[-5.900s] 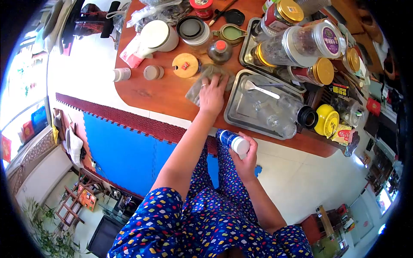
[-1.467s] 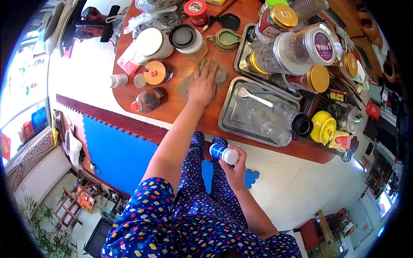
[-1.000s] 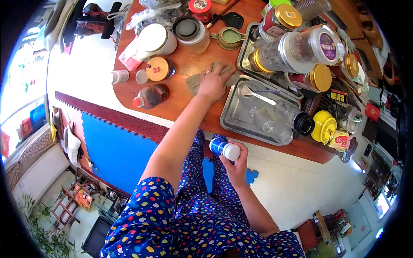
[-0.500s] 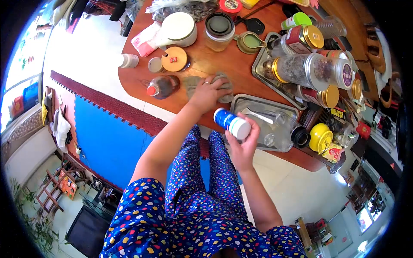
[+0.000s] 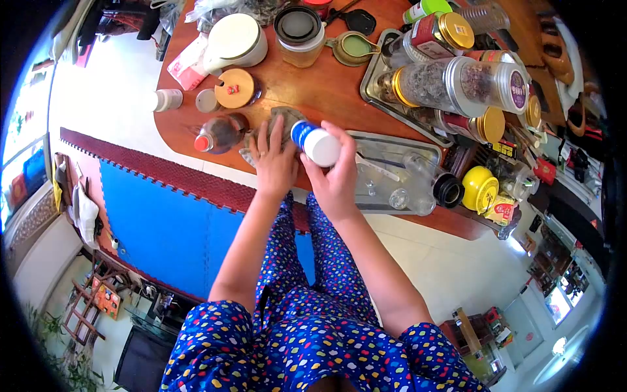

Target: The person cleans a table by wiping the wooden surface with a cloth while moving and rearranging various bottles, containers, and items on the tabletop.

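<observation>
My left hand (image 5: 274, 160) lies flat on a grey cloth (image 5: 292, 118) on the wooden table, its fingers stretched out and apart. My right hand (image 5: 337, 173) is closed around a white bottle (image 5: 321, 147) with a blue label. The bottle is tilted, its white cap toward me, above the table beside the cloth. Just left of the cloth stands a dark bottle with a red cap (image 5: 220, 134). Close to my right hand is a metal tray (image 5: 372, 138) with a clear jar (image 5: 418, 186) lying on it and a white spoon (image 5: 379, 168).
Further back on the wooden table (image 5: 274, 85) are a white canister (image 5: 236, 40), a black-lidded jar (image 5: 301, 39) and a green cup (image 5: 356, 46). Several jars lie on a second tray (image 5: 369, 88) at the right. A small white bottle (image 5: 167, 100) stands near the left edge.
My left hand has moved left with the cloth, and its fingers are now spread over it. My right hand has brought the white bottle up and left, nearer the cloth. The view has shifted.
</observation>
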A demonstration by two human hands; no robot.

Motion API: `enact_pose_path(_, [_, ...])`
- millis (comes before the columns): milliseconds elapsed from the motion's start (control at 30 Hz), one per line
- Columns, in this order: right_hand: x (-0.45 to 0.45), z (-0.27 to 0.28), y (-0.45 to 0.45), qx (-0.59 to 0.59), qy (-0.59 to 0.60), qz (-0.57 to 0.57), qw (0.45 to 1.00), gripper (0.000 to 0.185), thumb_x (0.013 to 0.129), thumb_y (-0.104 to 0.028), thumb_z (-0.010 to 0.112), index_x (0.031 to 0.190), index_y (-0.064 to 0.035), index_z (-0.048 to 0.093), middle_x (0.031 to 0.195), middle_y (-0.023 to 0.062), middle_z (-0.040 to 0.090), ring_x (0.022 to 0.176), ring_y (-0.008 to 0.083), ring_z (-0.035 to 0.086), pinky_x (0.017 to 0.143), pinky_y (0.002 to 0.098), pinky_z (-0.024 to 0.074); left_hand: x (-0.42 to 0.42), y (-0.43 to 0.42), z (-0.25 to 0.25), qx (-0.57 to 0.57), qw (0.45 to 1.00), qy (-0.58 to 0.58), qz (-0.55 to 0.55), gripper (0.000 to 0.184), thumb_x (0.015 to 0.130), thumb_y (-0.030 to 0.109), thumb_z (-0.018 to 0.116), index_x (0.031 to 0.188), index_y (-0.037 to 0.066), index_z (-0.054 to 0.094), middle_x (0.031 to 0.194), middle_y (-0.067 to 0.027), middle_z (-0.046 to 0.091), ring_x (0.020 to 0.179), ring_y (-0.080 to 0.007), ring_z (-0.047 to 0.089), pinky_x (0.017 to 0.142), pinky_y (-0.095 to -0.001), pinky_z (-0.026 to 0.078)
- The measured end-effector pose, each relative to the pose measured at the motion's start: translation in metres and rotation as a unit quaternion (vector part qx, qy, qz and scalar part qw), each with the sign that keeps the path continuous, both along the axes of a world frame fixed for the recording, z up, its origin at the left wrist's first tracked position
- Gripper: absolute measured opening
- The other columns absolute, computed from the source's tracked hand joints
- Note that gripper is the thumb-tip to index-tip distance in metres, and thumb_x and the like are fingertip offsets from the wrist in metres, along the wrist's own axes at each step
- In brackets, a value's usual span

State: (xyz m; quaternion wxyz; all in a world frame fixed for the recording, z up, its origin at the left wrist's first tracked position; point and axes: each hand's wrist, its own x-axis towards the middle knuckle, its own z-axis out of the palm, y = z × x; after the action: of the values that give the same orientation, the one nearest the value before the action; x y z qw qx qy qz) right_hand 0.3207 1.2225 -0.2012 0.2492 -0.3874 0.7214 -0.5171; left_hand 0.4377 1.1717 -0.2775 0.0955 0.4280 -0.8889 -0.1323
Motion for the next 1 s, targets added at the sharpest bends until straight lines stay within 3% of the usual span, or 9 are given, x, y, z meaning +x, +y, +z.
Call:
enact_pose_path(33, [0.0, -0.003, -0.011, 0.011, 0.036, -0.021, 0.999, 0.054, 0.079, -0.006, 0.071, 0.124, 0.0, 0.043, 0.123, 0.022, 0.054, 0.114, 0.0387, 0.054, 0.098, 0.0428, 0.0435, 0.002, 0.009, 0.008, -0.003, 0.999, 0.038, 0.026, 0.045, 0.074, 0.018, 0.064, 0.119, 0.02, 0.065, 0.142, -0.0081, 0.045, 0.128, -0.0352, 0.04, 0.101, -0.0539, 0.035])
enact_pose_path(67, [-0.002, -0.008, -0.023, 0.017, 0.061, -0.029, 0.998, 0.053, 0.078, -0.004, 0.07, 0.124, -0.0002, 0.043, 0.121, 0.0222, 0.054, 0.113, 0.0399, 0.054, 0.097, 0.0439, 0.0441, 0.0, 0.02, 0.015, -0.006, 0.996, 0.086, 0.035, 0.045, 0.069, 0.015, 0.066, 0.113, 0.013, 0.066, 0.126, -0.0111, 0.055, 0.116, -0.0329, 0.05, 0.095, -0.0489, 0.04])
enact_pose_path(133, [-0.005, -0.019, -0.045, 0.045, 0.067, -0.049, 0.996, 0.052, 0.076, -0.001, 0.067, 0.122, -0.0006, 0.044, 0.116, 0.0222, 0.054, 0.109, 0.0418, 0.054, 0.093, 0.0467, 0.0445, -0.001, 0.051, 0.031, 0.115, 0.984, 0.121, 0.058, 0.029, 0.074, 0.013, 0.066, 0.103, 0.007, 0.067, 0.096, -0.0099, 0.059, 0.088, -0.0316, 0.057, 0.08, -0.044, 0.047])
enact_pose_path(200, [-0.011, -0.034, -0.064, 0.074, 0.124, -0.065, 0.987, 0.054, 0.074, 0.0, 0.069, 0.122, -0.0013, 0.045, 0.116, 0.0212, 0.054, 0.106, 0.0392, 0.055, 0.092, 0.045, 0.044, -0.005, 0.081, 0.032, 0.254, 0.961, 0.071, 0.085, 0.027, 0.08, 0.016, 0.065, 0.105, 0.005, 0.063, 0.092, -0.016, 0.059, 0.082, -0.0363, 0.059, 0.068, -0.0452, 0.05])
enact_pose_path(300, [-0.02, -0.049, -0.081, 0.089, 0.157, -0.075, 0.981, 0.052, 0.074, 0.001, 0.068, 0.121, -0.0021, 0.046, 0.115, 0.0215, 0.053, 0.107, 0.0402, 0.054, 0.092, 0.0462, 0.0438, -0.015, 0.12, 0.007, 0.349, 0.931, 0.038, 0.099, 0.032, 0.086, 0.019, 0.06, 0.113, 0.003, 0.057, 0.097, -0.0186, 0.061, 0.083, -0.0386, 0.063, 0.069, -0.0475, 0.052])
enact_pose_path(400, [-0.025, -0.055, -0.091, 0.091, 0.181, -0.077, 0.976, 0.052, 0.074, 0.002, 0.066, 0.121, -0.0026, 0.045, 0.113, 0.0213, 0.053, 0.107, 0.0405, 0.053, 0.091, 0.047, 0.0441, -0.032, 0.13, -0.002, 0.415, 0.879, 0.122, 0.201, 0.03, 0.088, 0.017, 0.057, 0.114, 0.003, 0.054, 0.099, -0.0196, 0.062, 0.083, -0.0394, 0.064, 0.069, -0.0476, 0.052])
enact_pose_path(700, [-0.043, -0.056, -0.097, 0.091, 0.211, -0.093, 0.969, 0.056, 0.07, 0.004, 0.065, 0.122, -0.0051, 0.045, 0.112, 0.0214, 0.052, 0.107, 0.0417, 0.051, 0.089, 0.047, 0.0454, -0.052, 0.097, -0.012, 0.301, 0.938, 0.084, 0.151, 0.029, 0.085, 0.009, 0.057, 0.114, 0.004, 0.055, 0.102, -0.0177, 0.061, 0.08, -0.0377, 0.063, 0.067, -0.0467, 0.052])
enact_pose_path(767, [-0.048, -0.059, -0.098, 0.099, 0.204, -0.09, 0.97, 0.057, 0.072, 0.0, 0.07, 0.124, -0.003, 0.045, 0.121, 0.0217, 0.049, 0.112, 0.0404, 0.05, 0.096, 0.0446, 0.0423, -0.059, 0.086, -0.011, 0.265, 0.948, 0.102, 0.14, 0.029, 0.084, 0.008, 0.058, 0.113, 0.004, 0.055, 0.098, -0.017, 0.06, 0.081, -0.0376, 0.063, 0.067, -0.0464, 0.052])
enact_pose_path(1000, [-0.049, -0.044, -0.1, 0.084, 0.234, -0.104, 0.963, 0.076, 0.07, -0.007, 0.079, 0.134, 0.0004, 0.038, 0.131, 0.0228, 0.043, 0.122, 0.0403, 0.043, 0.104, 0.0465, 0.0361, -0.078, 0.063, -0.021, 0.265, 0.949, 0.113, 0.124, 0.017, 0.088, 0.013, 0.052, 0.103, 0.007, 0.057, 0.092, -0.0159, 0.059, 0.083, -0.0358, 0.062, 0.068, -0.0461, 0.052])
